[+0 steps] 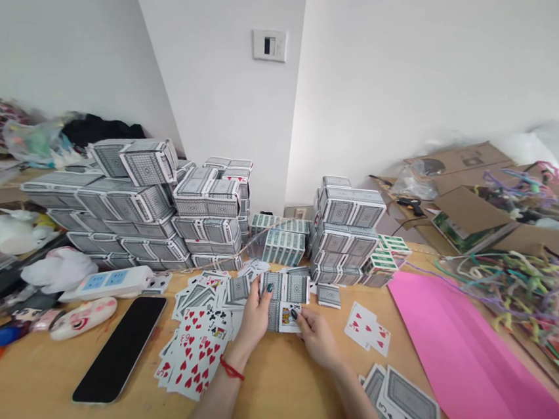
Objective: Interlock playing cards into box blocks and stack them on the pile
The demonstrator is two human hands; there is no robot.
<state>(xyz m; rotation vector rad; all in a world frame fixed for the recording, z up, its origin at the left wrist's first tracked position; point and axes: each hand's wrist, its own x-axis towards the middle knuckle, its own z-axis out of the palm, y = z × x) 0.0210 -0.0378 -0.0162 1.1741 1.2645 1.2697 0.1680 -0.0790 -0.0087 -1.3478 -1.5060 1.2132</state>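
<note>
In front of me is a block made of playing cards (296,289), its patterned grey backs turned toward me. My left hand (256,319) grips its left side, thumb against the front. At the lower right of the block, my right hand (317,335) pinches a king card (287,319), which shows its face and lies against the block. Loose face-up cards (196,353), several of them hearts, spread out left of my left wrist. A card lying face down (329,295) is just right of the block.
Stacked card blocks rise at the left (131,205) and right (346,232), with green card boxes (283,246) between. A black phone (120,349) lies left, pink paper (463,359) right. More cards (412,400) sit near my right forearm. Colourful pipe cleaners (524,286) tangle at far right.
</note>
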